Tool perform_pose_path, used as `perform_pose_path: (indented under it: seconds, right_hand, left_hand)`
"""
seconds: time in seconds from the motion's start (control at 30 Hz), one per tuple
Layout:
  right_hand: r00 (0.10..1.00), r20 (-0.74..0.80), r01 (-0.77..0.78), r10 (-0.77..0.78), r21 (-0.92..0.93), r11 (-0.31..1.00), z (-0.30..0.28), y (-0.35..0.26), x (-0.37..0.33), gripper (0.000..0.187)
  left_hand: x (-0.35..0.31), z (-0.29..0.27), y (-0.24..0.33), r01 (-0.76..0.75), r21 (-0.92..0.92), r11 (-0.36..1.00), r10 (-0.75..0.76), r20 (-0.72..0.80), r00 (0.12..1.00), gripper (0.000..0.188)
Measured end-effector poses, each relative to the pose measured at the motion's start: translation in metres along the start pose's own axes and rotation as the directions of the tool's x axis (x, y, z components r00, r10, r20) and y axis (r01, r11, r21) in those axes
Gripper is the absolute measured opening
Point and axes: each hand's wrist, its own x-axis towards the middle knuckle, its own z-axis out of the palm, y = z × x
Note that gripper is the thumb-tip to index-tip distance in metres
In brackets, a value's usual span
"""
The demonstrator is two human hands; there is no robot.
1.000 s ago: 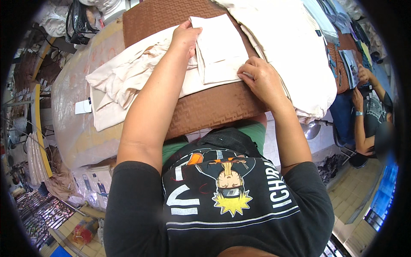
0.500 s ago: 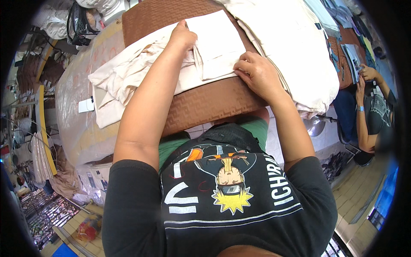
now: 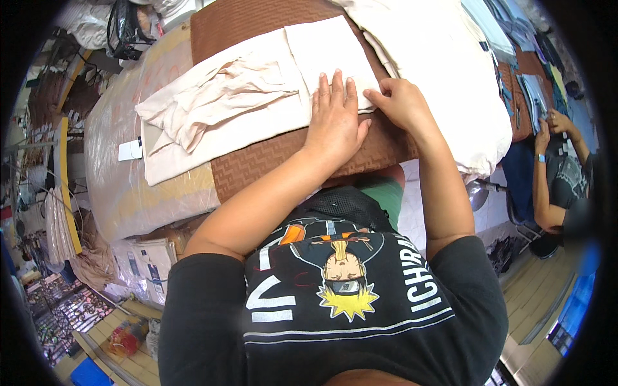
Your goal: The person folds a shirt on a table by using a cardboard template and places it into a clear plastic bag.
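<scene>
Two bare hands sit close together at upper centre of the frame, both on a cream garment spread over a brown woven mat. Left hand lies flat, palm down, fingers straight and slightly spread, pressing the folded right portion of the cloth; it grips nothing. Right hand just beside it, fingers curled at the fold's right edge, fingertips touching the fabric; whether it pinches the cloth cannot be told. Garment runs from the upper centre out to the left, its left half rumpled and overhanging onto a clear plastic sheet, near a small white tag. Stack of cream fabric at upper right. Another person at the right edge, hands raised.
</scene>
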Motion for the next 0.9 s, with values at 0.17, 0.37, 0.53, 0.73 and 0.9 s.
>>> perform_pose_path:
  seconds: [0.17, 0.37, 0.53, 0.73, 0.9]
  right_hand:
    - [0.990, 0.132, -0.085, 0.045, 0.318, 0.944, -0.007, 0.003, 0.009, 0.034]
    - [0.967, 0.182, 0.077, -0.179, 0.460, 0.885, -0.035, 0.001, 0.013, 0.024]
    - [0.759, 0.019, 0.631, -0.651, -0.273, 0.727, -0.033, -0.002, 0.060, 0.055]
    - [0.619, -0.004, 0.739, -0.785, -0.334, 0.585, 0.004, -0.011, 0.132, 0.036]
    - [0.730, 0.014, 0.676, -0.683, -0.154, 0.720, -0.038, -0.015, 0.104, 0.024]
  left_hand:
    - [0.011, 0.014, 0.000, 0.155, 0.061, 0.986, -0.154, -0.021, 0.988, 0.075]
    - [0.016, 0.019, -0.009, 0.182, -0.001, 0.983, -0.181, -0.106, 0.978, 0.058]
    - [0.016, -0.010, -0.014, 0.166, -0.462, 0.871, -0.267, -0.163, 0.950, 0.045]
    - [0.006, -0.028, -0.014, 0.159, -0.690, 0.706, -0.314, -0.104, 0.944, 0.045]
    - [-0.018, -0.052, 0.008, 0.127, -0.808, 0.576, -0.285, -0.053, 0.957, 0.047]
